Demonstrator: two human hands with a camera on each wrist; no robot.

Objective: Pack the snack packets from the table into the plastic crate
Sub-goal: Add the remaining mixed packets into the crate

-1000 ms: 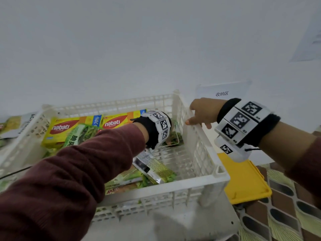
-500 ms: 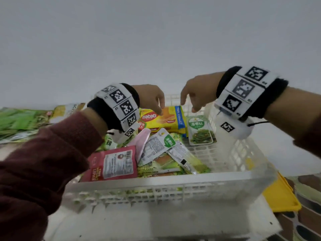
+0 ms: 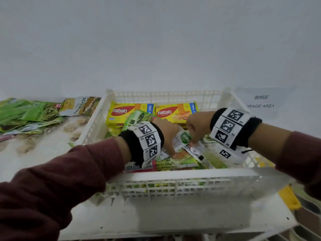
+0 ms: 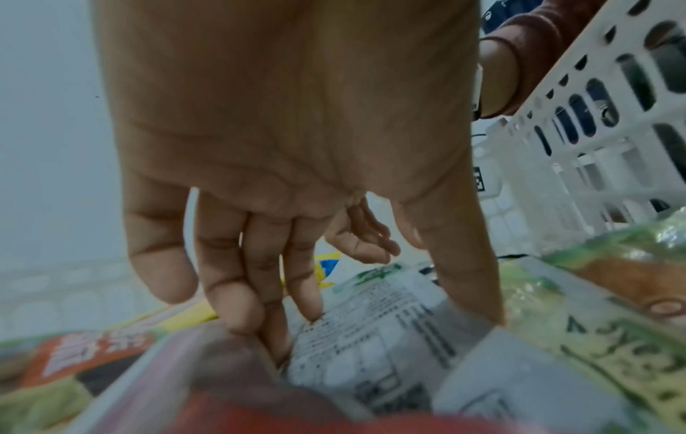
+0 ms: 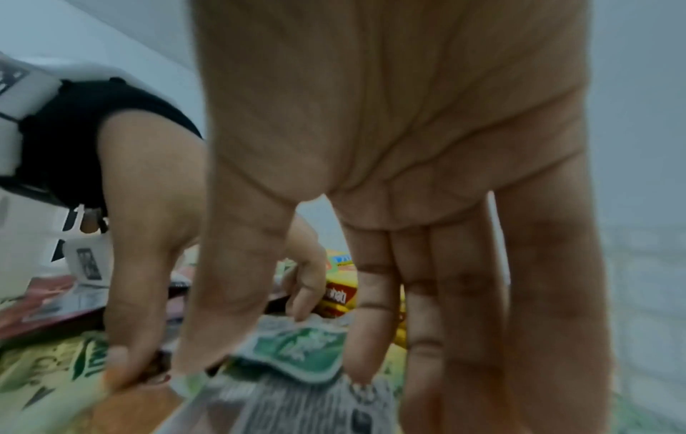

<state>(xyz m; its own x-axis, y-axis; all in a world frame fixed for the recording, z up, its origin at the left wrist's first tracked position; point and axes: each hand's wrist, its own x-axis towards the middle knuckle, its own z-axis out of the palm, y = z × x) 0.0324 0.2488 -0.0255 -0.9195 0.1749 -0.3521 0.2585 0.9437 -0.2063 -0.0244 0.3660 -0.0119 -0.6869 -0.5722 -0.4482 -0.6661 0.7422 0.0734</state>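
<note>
White crate (image 3: 173, 178), both hands (image 3: 167, 134) inside

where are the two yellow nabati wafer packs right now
In the head view, the nabati packs lie side by side inside the crate, against its far wall, just beyond both hands.

You can read "nabati" on two yellow wafer packs (image 3: 129, 113) in the crate (image 3: 173, 178); "Flavour Layer Cake" on a green packet (image 3: 175, 161); "ACKFRUIT" on a table pouch (image 3: 79, 106); "ORAGE AREA" on the paper sign (image 3: 260, 103).
</note>
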